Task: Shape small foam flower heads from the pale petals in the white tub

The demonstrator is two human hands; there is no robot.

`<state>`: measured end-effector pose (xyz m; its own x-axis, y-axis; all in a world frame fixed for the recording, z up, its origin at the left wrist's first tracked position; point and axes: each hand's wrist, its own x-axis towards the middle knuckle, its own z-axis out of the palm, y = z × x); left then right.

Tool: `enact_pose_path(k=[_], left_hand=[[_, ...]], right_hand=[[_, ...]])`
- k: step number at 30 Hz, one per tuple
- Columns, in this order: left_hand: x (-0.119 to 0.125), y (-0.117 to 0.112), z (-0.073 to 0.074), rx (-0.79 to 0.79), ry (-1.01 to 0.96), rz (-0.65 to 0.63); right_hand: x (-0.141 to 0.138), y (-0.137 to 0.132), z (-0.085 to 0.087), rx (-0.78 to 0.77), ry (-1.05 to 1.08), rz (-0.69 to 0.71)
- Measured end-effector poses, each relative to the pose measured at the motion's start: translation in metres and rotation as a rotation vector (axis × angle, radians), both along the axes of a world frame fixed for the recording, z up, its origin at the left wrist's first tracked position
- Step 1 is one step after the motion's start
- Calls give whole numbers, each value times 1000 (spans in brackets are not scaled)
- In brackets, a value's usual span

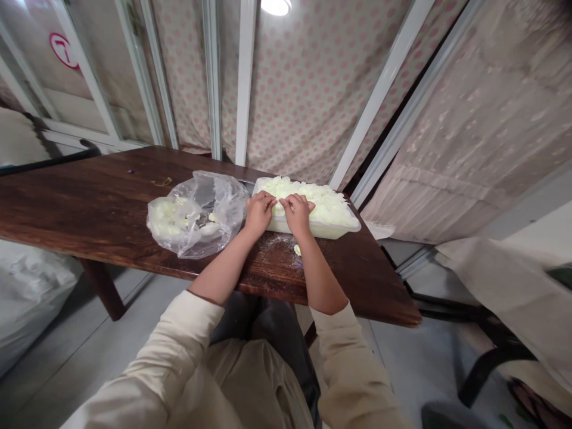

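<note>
A long translucent plastic tub [333, 230] stands on the dark wooden table, heaped with pale yellow-green frilly pieces [322, 199] that look like petals or artificial flowers. Over the tub's near left part, my left hand [260, 211] is closed in a pinch. Close beside it, my right hand [297, 211] pinches too, its fingertips almost meeting the left ones. Whatever lies between the fingertips is too small to make out. To the left of my left hand lies a crumpled clear plastic bag [201, 217] with more pale pieces inside.
Small white flecks and one loose pale piece [297, 250] lie on the table [268, 271] in front of the tub. A thin tan loop [163, 182] is behind the bag. Framed glass with a dotted curtain [299, 107] borders the far side. A large white sack [33, 292] stands at left.
</note>
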<state>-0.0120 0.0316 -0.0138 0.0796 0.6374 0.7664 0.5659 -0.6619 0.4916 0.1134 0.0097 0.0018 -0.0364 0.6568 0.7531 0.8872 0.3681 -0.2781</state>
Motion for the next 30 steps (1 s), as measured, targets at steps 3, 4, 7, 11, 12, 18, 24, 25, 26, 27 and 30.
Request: enact_pose_path(k=[3, 4, 7, 11, 12, 18, 24, 25, 26, 27, 30], left_hand=[[1, 2, -1, 10, -38, -18], [1, 3, -2, 11, -49, -29], [0, 7, -2, -4, -134, -18], [-2, 11, -2, -68, -246, 31], [-2, 11, -2, -70, -244, 22], [-1, 10, -2, -5, -239, -26], [-1, 11, -3, 40, -241, -63], [-1, 10, -2, 39, -246, -65], [-1, 10, -2, 36, -251, -67], [-2, 9, -1, 30, -258, -69], [-2, 7, 1, -4, -288, -51]], right_hand=[[0, -1, 1, 1, 7, 9], [0, -1, 1, -2, 14, 12], [1, -1, 2, -3, 81, 24], [4, 1, 2, 41, 243, -11], [5, 1, 2, 55, 264, -31], [3, -1, 1, 135, 240, -176], [5, 1, -1, 85, 159, -160], [5, 1, -1, 81, 154, -153], [5, 1, 0, 82, 153, -152], [5, 1, 0, 86, 156, -155], [5, 0, 1, 99, 158, -175]])
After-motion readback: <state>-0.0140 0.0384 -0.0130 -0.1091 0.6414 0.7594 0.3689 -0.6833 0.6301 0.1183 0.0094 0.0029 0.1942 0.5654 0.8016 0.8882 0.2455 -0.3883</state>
